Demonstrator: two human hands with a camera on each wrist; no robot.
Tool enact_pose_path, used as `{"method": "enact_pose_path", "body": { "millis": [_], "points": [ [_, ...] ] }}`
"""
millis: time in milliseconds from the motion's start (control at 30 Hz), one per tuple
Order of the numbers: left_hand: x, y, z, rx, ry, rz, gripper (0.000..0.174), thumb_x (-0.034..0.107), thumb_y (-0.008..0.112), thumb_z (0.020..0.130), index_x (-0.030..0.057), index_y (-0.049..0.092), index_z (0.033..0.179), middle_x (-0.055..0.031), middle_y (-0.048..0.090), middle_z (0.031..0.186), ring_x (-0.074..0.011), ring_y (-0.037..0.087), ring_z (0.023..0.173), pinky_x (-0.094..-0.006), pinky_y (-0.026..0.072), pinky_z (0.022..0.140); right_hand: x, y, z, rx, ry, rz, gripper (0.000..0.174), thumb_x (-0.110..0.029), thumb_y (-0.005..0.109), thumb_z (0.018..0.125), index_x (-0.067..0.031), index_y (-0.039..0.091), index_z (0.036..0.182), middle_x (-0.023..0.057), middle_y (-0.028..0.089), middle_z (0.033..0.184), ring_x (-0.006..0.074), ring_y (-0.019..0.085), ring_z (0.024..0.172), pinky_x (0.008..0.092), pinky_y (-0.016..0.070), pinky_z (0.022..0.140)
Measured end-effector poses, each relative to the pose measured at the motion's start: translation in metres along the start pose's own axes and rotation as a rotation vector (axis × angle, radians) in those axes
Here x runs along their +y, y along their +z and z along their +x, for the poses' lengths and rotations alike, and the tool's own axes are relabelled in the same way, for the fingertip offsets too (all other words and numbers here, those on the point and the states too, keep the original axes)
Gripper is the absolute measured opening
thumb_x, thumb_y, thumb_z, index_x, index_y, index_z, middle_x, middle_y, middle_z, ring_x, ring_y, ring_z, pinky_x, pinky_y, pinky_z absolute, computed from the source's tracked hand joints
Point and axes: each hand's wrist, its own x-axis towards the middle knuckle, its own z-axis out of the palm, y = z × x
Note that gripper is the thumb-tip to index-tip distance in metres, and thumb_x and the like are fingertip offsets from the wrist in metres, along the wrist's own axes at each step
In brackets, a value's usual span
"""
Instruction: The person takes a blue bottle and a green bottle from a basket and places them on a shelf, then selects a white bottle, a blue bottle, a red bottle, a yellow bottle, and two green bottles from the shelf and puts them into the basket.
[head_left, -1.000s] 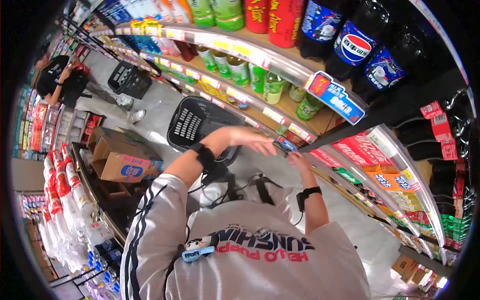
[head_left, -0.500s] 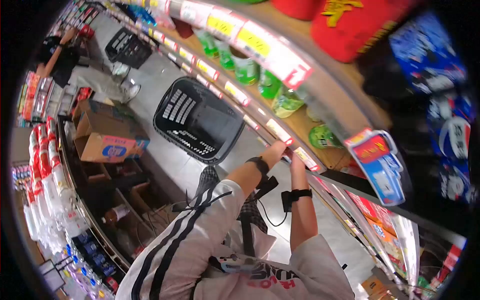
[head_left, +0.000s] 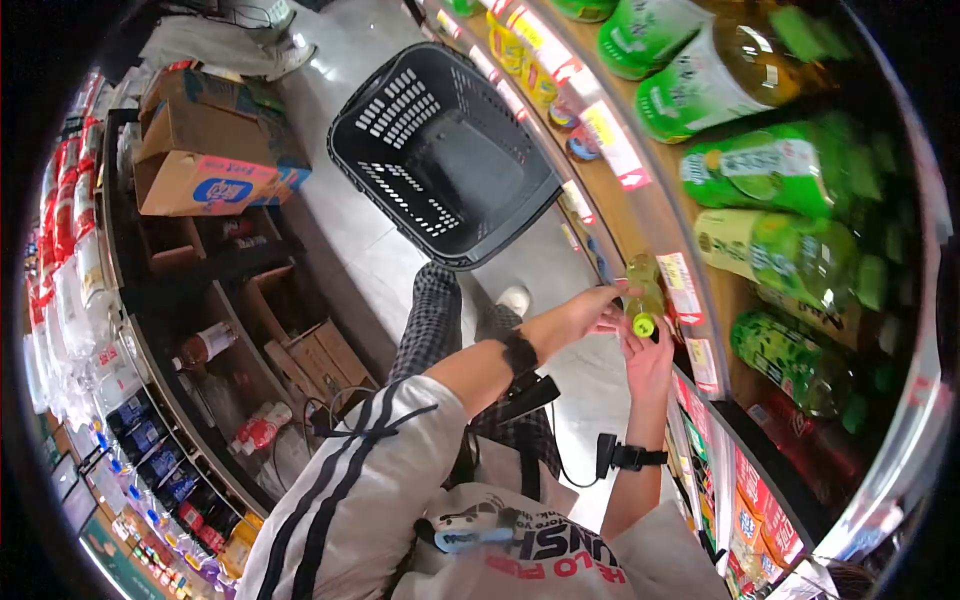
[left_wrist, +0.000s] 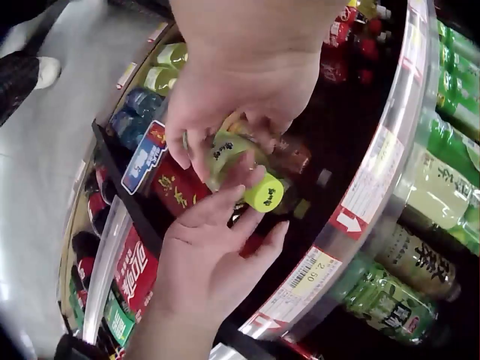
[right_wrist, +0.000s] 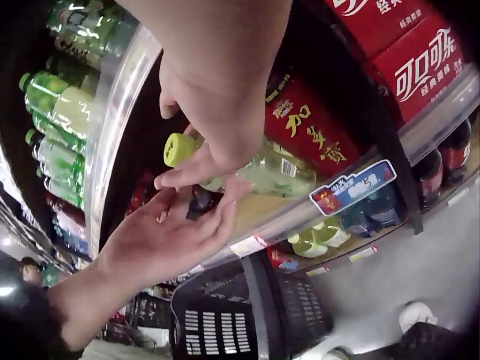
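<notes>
Both hands are on a clear plastic drink bottle (head_left: 646,285) with a yellow-green cap (head_left: 643,325), beside the shelf edge in the head view. From the left side, the left hand (head_left: 592,312) reaches to it; in the left wrist view its fingers curl round the bottle's body. At the cap end is the right hand (head_left: 650,362), fingers bent at the neck. The right wrist view shows the bottle (right_wrist: 283,176) lying slantwise, its middle hidden behind the right hand (right_wrist: 217,120). There, the left hand's (right_wrist: 161,232) fingertips overlap the bottle from below.
Green drink bottles (head_left: 775,165) line the shelf at right, behind price tags (head_left: 678,288). A black shopping basket (head_left: 345,130) stands on the floor ahead. A cardboard box (head_left: 210,190) sits on the low shelving at left. Another person's leg (head_left: 215,40) shows at top left.
The hands were apart by the shelf, then came together at its edge. Now a bottle shows between them. The head view has shifted, with the basket larger and the lower shelf's bottles nearer.
</notes>
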Motion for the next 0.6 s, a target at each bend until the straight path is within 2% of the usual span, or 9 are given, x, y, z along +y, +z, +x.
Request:
{"method": "enact_pose_path", "body": {
  "millis": [67, 100, 167, 267, 367, 467, 500, 567, 600],
  "points": [
    [-0.003, -0.021, -0.006, -0.054, -0.059, -0.110, 0.038, 0.040, 0.042, 0.083, 0.0073, 0.052, 0.100, -0.0095, 0.056, 0.089, -0.0231, 0.055, 0.084, -0.0345, 0.0411, 0.083, 0.010, 0.005, -0.009, 0.058, 0.050, -0.082, 0.037, -0.035, 0.041, 0.086, -0.0087, 0.042, 0.113, 0.0200, 0.052, 0.105, 0.0268, 0.056, 0.085, 0.0341, 0.0428, 0.078],
    [-0.004, -0.030, -0.013, -0.088, -0.089, -0.182, 0.039, 0.040, 0.043, 0.082, 0.0077, 0.051, 0.103, -0.0099, 0.056, 0.089, -0.0237, 0.055, 0.084, -0.0351, 0.0412, 0.083, 0.011, 0.019, -0.016, 0.025, 0.028, -0.135, 0.035, -0.031, 0.042, 0.086, -0.0056, 0.046, 0.110, 0.0197, 0.058, 0.090, 0.0266, 0.059, 0.075, 0.0336, 0.0461, 0.070],
    [-0.021, -0.049, -0.017, -0.081, -0.159, -0.274, 0.045, 0.039, 0.044, 0.082, 0.0062, 0.048, 0.113, -0.0132, 0.058, 0.094, -0.0243, 0.057, 0.087, -0.0347, 0.0412, 0.085, 0.016, 0.034, -0.028, -0.038, -0.034, -0.467, 0.033, -0.029, 0.042, 0.086, -0.0037, 0.051, 0.105, 0.0194, 0.060, 0.083, 0.0258, 0.060, 0.070, 0.0321, 0.0471, 0.064],
    [-0.017, -0.065, -0.039, 0.077, -0.182, -0.402, 0.037, 0.042, 0.047, 0.081, 0.0113, 0.045, 0.060, -0.0084, 0.060, 0.071, -0.0197, 0.058, 0.065, -0.0343, 0.0470, 0.070, 0.026, 0.074, -0.027, -0.090, -0.173, -0.876, 0.022, -0.015, 0.049, 0.081, -0.0011, 0.061, 0.094, 0.0147, 0.062, 0.075, 0.0196, 0.061, 0.064, 0.0269, 0.0466, 0.057],
    [-0.009, -0.100, -0.059, 0.142, -0.057, -0.464, 0.038, 0.041, 0.050, 0.081, 0.0122, 0.042, 0.057, -0.0060, 0.056, 0.064, -0.0175, 0.058, 0.064, -0.0330, 0.0477, 0.069, 0.037, 0.112, -0.008, -0.221, -0.258, -1.306, 0.019, -0.004, 0.048, 0.078, 0.0037, 0.061, 0.089, 0.0120, 0.062, 0.075, 0.0185, 0.060, 0.062, 0.0251, 0.0460, 0.060],
    [0.007, -0.144, -0.070, 0.125, -0.038, -0.460, 0.047, 0.041, 0.038, 0.087, 0.0015, 0.047, 0.112, -0.0119, 0.056, 0.106, -0.0182, 0.055, 0.095, -0.0319, 0.0409, 0.086, 0.056, 0.165, 0.025, -0.338, -0.362, -1.414, 0.017, -0.002, 0.048, 0.077, 0.0017, 0.062, 0.087, 0.0113, 0.062, 0.074, 0.0167, 0.060, 0.064, 0.0246, 0.0447, 0.058],
    [0.016, -0.157, -0.071, 0.170, 0.008, -0.452, 0.046, 0.041, 0.037, 0.088, 0.0026, 0.048, 0.111, -0.0097, 0.058, 0.098, -0.0166, 0.056, 0.091, -0.0308, 0.0418, 0.084, 0.068, 0.173, 0.040, -0.336, -0.422, -1.390, 0.021, -0.001, 0.057, 0.068, -0.0043, 0.064, 0.088, 0.0111, 0.060, 0.064, 0.0155, 0.058, 0.054, 0.0229, 0.0439, 0.053],
    [0.050, -0.177, -0.074, 0.244, 0.110, -0.425, 0.044, 0.041, 0.034, 0.089, 0.0051, 0.050, 0.108, -0.0008, 0.055, 0.072, -0.0116, 0.054, 0.071, -0.0265, 0.0429, 0.072, 0.090, 0.193, 0.067, -0.326, -0.436, -1.387, 0.018, -0.004, 0.057, 0.071, -0.0034, 0.064, 0.087, 0.0105, 0.059, 0.063, 0.0139, 0.058, 0.054, 0.0231, 0.0439, 0.053],
    [0.067, -0.188, -0.071, 0.327, 0.104, -0.416, 0.039, 0.042, 0.033, 0.089, 0.0081, 0.053, 0.092, 0.0027, 0.047, 0.061, -0.0095, 0.048, 0.060, -0.0242, 0.0415, 0.065, 0.102, 0.204, 0.083, -0.322, -0.447, -1.385, 0.016, -0.005, 0.057, 0.072, -0.0030, 0.064, 0.087, 0.0102, 0.059, 0.063, 0.0131, 0.058, 0.054, 0.0232, 0.0440, 0.053]
  ]
}}
